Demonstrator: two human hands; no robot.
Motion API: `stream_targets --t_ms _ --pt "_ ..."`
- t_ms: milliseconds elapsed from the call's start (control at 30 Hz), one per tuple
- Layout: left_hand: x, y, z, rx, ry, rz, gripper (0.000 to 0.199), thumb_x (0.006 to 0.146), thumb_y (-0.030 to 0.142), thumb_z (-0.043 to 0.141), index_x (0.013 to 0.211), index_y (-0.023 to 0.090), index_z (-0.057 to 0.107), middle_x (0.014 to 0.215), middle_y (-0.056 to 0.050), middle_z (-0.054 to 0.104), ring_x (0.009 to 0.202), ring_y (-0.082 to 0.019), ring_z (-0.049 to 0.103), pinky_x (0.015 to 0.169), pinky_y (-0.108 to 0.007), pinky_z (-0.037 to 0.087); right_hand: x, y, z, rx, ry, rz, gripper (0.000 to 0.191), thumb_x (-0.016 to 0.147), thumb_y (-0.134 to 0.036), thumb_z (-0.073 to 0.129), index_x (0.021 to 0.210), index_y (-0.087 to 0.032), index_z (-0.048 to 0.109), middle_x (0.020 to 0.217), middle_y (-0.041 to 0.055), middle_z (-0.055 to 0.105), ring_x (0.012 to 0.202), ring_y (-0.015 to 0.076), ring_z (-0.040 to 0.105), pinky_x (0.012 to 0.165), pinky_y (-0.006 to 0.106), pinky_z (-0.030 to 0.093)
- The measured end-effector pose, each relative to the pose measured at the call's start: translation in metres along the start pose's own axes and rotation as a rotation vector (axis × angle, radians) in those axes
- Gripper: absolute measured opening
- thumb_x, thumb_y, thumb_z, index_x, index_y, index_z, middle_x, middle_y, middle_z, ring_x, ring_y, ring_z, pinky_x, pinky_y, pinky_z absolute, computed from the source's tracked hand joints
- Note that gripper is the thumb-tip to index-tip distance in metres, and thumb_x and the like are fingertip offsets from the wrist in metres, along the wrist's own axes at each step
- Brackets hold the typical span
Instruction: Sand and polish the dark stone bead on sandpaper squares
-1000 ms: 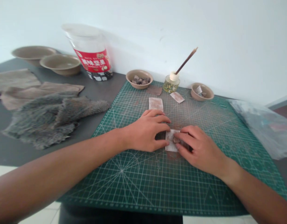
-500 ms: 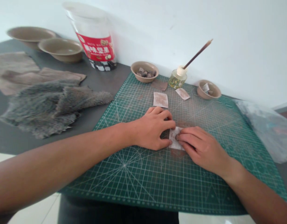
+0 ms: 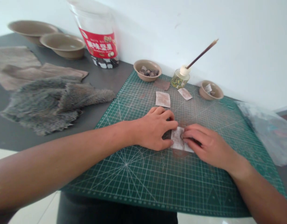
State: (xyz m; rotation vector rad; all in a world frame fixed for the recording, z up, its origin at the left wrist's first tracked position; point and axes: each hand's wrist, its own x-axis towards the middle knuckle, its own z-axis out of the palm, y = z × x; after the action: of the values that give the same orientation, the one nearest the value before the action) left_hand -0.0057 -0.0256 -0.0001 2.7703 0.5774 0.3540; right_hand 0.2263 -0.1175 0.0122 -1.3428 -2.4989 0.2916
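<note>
A small white sheet [image 3: 177,140] with brown smudges, which looks like sandpaper, lies flat on the green cutting mat [image 3: 145,186]. My left hand [image 3: 157,129] holds down its left edge, thumb and index fingertip apart on the sheet and the other fingers curled. On the right part of the sheet, my right hand [image 3: 204,143] pinches a small dark piece [image 3: 182,136] against the surface. The fingertips hide most of that piece, so I cannot tell its exact kind. Brown dust marks the mat around the sheet.
Behind my hands are more sheets [image 3: 163,99], a bowl of small brown pieces [image 3: 147,77], a glass jar with a brush [image 3: 180,79] and another bowl [image 3: 211,95]. Grey furry cloth [image 3: 41,105], large bowls [image 3: 64,51] and a plastic tub [image 3: 101,46] stand left; a plastic bag [image 3: 269,133] lies right.
The view has shifted slightly, moving most things a little to the right. My right fingers have shifted slightly on the sheet, baring more of it; my left hand still presses its edge.
</note>
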Motion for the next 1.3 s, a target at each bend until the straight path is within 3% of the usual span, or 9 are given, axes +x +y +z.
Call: stream_targets --t_ms 100,500,700,833,1033,1200,1300 --pt "0.000 0.001 0.000 -0.003 -0.006 -0.003 0.039 0.083 0.048 0.064 0.113 0.023 0.064 0.129 -0.010 0.054 0.115 -0.034 0.049 0.103 -0.053 0.037 0.001 -0.002 0.001 0.005 -0.037 -0.056 0.016 0.099 -0.018 0.053 0.108 -0.022 0.066 0.115 0.0082 0.069 0.100 0.0226 0.068 0.088 0.041 0.057" --pt "0.000 0.001 0.001 0.007 -0.005 -0.016 0.042 0.084 0.049 0.063 0.118 0.024 0.063 0.131 -0.010 0.054 0.118 -0.034 0.049 0.106 -0.052 0.036 0.003 0.004 0.000 0.067 0.013 0.042 0.009 0.099 -0.018 0.056 0.100 -0.022 0.064 0.112 0.0053 0.067 0.100 0.0194 0.065 0.089 0.038 0.054" --pt "0.000 0.001 0.000 -0.002 -0.010 -0.009 0.040 0.083 0.048 0.063 0.113 0.022 0.063 0.131 -0.011 0.054 0.117 -0.034 0.049 0.104 -0.053 0.037 0.007 -0.001 0.001 0.122 -0.061 -0.033 0.012 0.100 -0.017 0.052 0.101 -0.023 0.063 0.111 0.0066 0.068 0.099 0.0207 0.065 0.087 0.039 0.055" --pt "0.001 0.001 0.000 -0.010 -0.008 -0.024 0.041 0.082 0.047 0.064 0.115 0.023 0.062 0.131 -0.011 0.054 0.118 -0.034 0.049 0.104 -0.054 0.037 0.010 0.005 -0.001 0.026 0.001 0.036 0.009 0.098 -0.018 0.056 0.099 -0.023 0.063 0.111 0.0067 0.068 0.098 0.0221 0.066 0.086 0.040 0.054" --pt "0.001 0.002 -0.001 -0.015 -0.006 -0.030 0.039 0.082 0.047 0.064 0.111 0.022 0.063 0.130 -0.011 0.054 0.115 -0.034 0.050 0.102 -0.052 0.038 0.009 0.000 -0.001 0.112 -0.084 -0.048 0.011 0.100 -0.017 0.052 0.097 -0.022 0.062 0.109 0.0053 0.068 0.098 0.0196 0.066 0.085 0.036 0.054" --pt "0.001 0.002 -0.001 -0.030 -0.016 -0.042 0.042 0.082 0.048 0.064 0.116 0.023 0.063 0.131 -0.011 0.054 0.118 -0.035 0.048 0.103 -0.054 0.037 0.008 0.003 -0.006 0.059 -0.067 0.064 0.007 0.097 -0.018 0.057 0.094 -0.023 0.062 0.105 0.0041 0.067 0.092 0.0192 0.066 0.080 0.035 0.053" --pt "0.001 0.002 0.000 -0.024 -0.005 -0.031 0.040 0.082 0.048 0.063 0.114 0.023 0.064 0.131 -0.011 0.054 0.115 -0.035 0.049 0.101 -0.053 0.038 0.008 0.001 -0.006 0.149 -0.135 -0.013 0.011 0.099 -0.018 0.054 0.094 -0.023 0.063 0.104 0.0038 0.068 0.092 0.0184 0.066 0.080 0.034 0.054"
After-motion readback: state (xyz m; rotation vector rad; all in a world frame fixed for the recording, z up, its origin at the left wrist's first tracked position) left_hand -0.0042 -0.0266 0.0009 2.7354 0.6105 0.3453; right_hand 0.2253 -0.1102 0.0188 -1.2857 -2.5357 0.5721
